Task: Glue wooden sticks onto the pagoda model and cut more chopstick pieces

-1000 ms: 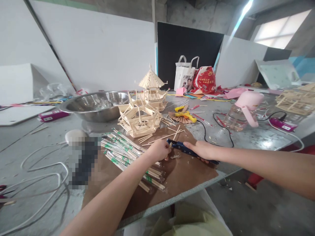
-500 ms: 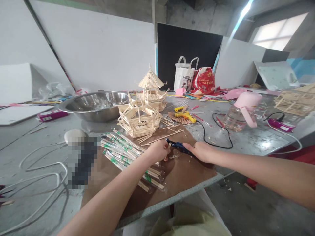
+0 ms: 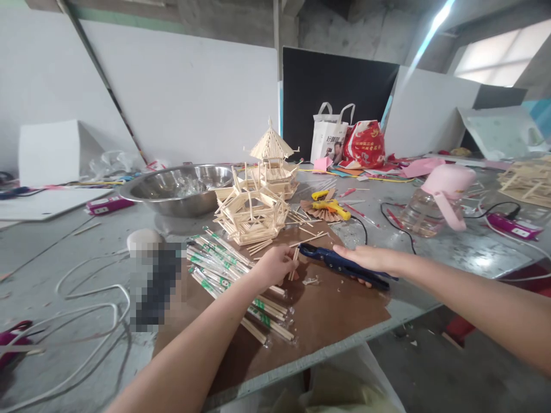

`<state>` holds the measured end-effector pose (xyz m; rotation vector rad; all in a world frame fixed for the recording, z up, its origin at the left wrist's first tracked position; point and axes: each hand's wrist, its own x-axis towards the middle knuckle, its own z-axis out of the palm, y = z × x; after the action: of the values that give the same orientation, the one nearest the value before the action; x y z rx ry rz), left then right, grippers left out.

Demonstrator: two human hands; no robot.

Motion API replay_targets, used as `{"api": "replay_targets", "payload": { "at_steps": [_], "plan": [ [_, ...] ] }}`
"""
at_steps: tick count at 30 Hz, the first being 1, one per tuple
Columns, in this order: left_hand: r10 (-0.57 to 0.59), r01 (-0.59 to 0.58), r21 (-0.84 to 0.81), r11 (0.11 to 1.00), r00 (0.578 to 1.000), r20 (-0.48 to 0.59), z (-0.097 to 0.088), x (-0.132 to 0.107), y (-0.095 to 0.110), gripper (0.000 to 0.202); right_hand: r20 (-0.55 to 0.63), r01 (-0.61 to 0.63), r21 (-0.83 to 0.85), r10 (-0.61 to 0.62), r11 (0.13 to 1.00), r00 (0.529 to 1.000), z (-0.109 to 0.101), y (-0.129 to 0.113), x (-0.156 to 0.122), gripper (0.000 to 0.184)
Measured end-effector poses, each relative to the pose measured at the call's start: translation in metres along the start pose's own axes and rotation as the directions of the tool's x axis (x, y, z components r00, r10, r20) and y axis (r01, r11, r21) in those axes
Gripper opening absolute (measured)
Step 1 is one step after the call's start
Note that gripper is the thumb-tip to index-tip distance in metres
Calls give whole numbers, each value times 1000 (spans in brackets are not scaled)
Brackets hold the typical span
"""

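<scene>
My left hand (image 3: 278, 265) is closed around short wooden sticks (image 3: 295, 263), which stand up between its thumb and fingers. In my right hand (image 3: 365, 261) lies a dark blue hand cutter (image 3: 329, 258), its head pointing left, close to the sticks. The fingers are partly hidden behind its handles. Under both hands a brown board (image 3: 327, 310) covers the table edge. Wrapped chopsticks (image 3: 228, 275) with green print are piled left of my left hand. Just behind stands a hexagonal stick frame (image 3: 252, 215), with a roofed stick pavilion model (image 3: 271, 152) farther back.
A steel basin (image 3: 181, 198) stands back left. Right of the models lie a yellow glue gun (image 3: 331, 207) and its black cord. A pink-lidded jug (image 3: 437, 201) is at right, beside a purple power strip (image 3: 514, 225). White cable (image 3: 116, 312) loops at left.
The cutter has turned and shows more of its length; its head sits slightly farther from the sticks. My left hand still grips the sticks. The whole view has shifted a little.
</scene>
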<state>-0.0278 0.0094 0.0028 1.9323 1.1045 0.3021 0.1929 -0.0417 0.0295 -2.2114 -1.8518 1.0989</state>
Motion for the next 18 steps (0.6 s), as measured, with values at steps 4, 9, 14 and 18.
{"api": "replay_targets", "payload": {
  "at_steps": [4,9,14,18],
  "plan": [
    [17,-24,-81,996,997,-81,-5,0,-1,20,-134,54,-183,-79,982,988,-15,6,-2,77],
    [2,-14,-53,999,977,-215,-8,0,-1,18,-435,-24,-536,-252,844,864,-17,25,9,68],
    [-7,4,-10,1000,964,-266,-8,0,-4,22,-419,59,-620,-393,783,819,0,53,31,67],
    [-5,9,10,1000,955,-298,-7,1,-8,24,-397,193,-671,-567,716,722,7,63,42,61]
  ]
}}
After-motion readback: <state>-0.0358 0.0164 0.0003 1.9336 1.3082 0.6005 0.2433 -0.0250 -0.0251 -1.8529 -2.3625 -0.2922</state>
